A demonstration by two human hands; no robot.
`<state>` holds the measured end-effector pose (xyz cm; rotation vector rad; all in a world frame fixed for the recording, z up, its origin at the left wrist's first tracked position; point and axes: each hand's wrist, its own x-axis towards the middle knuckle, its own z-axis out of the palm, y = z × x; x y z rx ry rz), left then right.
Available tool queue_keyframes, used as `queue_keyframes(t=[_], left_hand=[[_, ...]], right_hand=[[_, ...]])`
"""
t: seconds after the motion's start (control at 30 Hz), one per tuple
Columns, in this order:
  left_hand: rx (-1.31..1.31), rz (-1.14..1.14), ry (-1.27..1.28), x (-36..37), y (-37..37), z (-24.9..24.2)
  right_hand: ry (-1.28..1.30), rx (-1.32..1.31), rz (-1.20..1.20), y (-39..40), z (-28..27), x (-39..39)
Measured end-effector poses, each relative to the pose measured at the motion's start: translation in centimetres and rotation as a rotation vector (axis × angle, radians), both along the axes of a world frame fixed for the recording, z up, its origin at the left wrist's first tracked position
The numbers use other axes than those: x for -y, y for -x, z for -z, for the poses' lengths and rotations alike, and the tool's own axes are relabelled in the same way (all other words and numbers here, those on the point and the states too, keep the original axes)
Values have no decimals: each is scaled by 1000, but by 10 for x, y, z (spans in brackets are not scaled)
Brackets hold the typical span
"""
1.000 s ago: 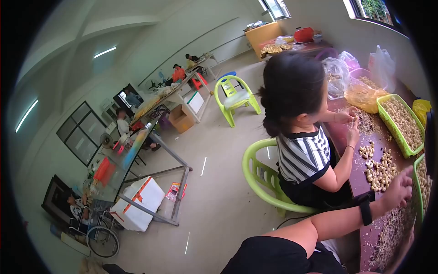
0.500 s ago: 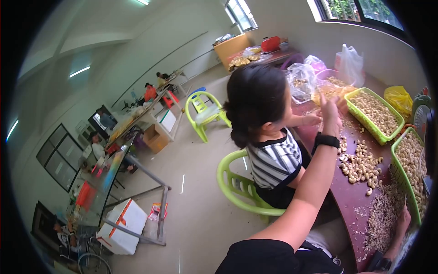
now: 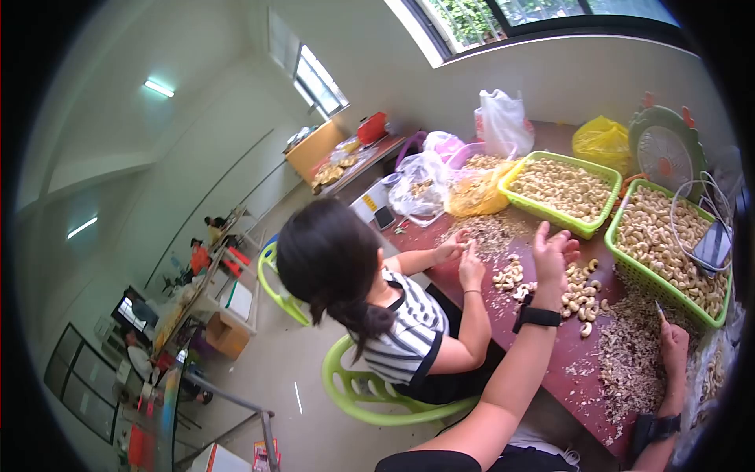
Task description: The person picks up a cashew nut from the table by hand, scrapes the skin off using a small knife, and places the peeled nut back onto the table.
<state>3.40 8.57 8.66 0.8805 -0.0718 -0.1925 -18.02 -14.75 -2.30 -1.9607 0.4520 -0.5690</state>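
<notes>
My left hand [image 3: 555,256], with a black band at the wrist, is raised over the table with its fingers apart and nothing in it. Under and beside it lies a loose pile of cashew nuts [image 3: 582,293]. My right hand [image 3: 674,346] is closed around a small thin knife [image 3: 660,311] whose tip points up and away from me. It rests by a heap of brown skin crumbs [image 3: 633,358]. Just beyond it stands a green basket full of cashews [image 3: 668,305]. A second green basket [image 3: 588,229] of cashews is farther back.
A person in a striped shirt [image 3: 405,326] sits at my left, both hands [image 3: 464,256] over the table. Behind the baskets are plastic bags [image 3: 503,122], a yellow bag [image 3: 602,141] and a fan [image 3: 668,149]. A phone with a cable [image 3: 712,245] lies on the right basket.
My view has turned right, so the table and baskets sit farther left. My left hand has drawn back from near the far basket toward the loose cashews. The knife stays in my right hand.
</notes>
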Motion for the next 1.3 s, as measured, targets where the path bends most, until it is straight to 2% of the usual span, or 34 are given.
queue_keyframes(t=[0.07, 0.1, 0.13, 0.17, 0.2, 0.27, 0.33, 0.43, 0.47, 0.57, 0.6, 0.7, 0.73, 0.8, 0.9, 0.97, 1.03, 1.3], left_hand=[[61, -77, 74, -7, -23, -9], [41, -31, 215, -16, -50, -10], [48, -183, 209, -21, -59, -30], [-107, -147, 488, -29, -92, -32], [-211, -157, 602, -35, -110, -47], [-202, -221, 581, -40, -138, -68], [-77, -293, 516, -53, -162, -86], [-13, -478, 432, -82, -201, -103], [-31, -625, 399, -85, -191, -112], [-46, -701, 403, -107, -199, -111], [-53, -699, 395, -104, -195, -108], [91, -495, 394, -86, -187, -107], [62, -376, 432, -71, -181, -98], [13, -183, 462, -28, -125, -98], [-15, 36, 494, 13, -89, -50], [-23, -62, 333, 33, -36, -41], [-44, -50, 237, 39, -16, -19], [-162, 52, 101, 69, 42, 49]], right_hand=[[-49, -17, 19, 0, 7, 2], [-45, -18, 29, 2, 2, 3], [-34, -36, 22, 0, 5, 5], [-28, -55, 15, -1, 6, 2], [-28, -44, 18, -1, 4, 1], [-21, -49, 36, -1, -7, -7], [-56, -71, 33, 1, -16, -8], [-54, -80, 25, 0, -10, -3], [-8, -69, 49, 0, -8, -4], [-78, -97, 55, 2, -20, -12], [-82, -105, 60, 3, -21, -14], [-34, -91, 57, -1, -37, -26], [-8, -83, 54, 0, -19, -18], [0, -75, 56, -2, -37, -26], [-57, -91, 43, 2, -30, -22], [-69, -106, 45, 4, -30, -22], [-24, -95, 45, 2, -29, -21], [-9, -107, 38, 3, -32, -22]])
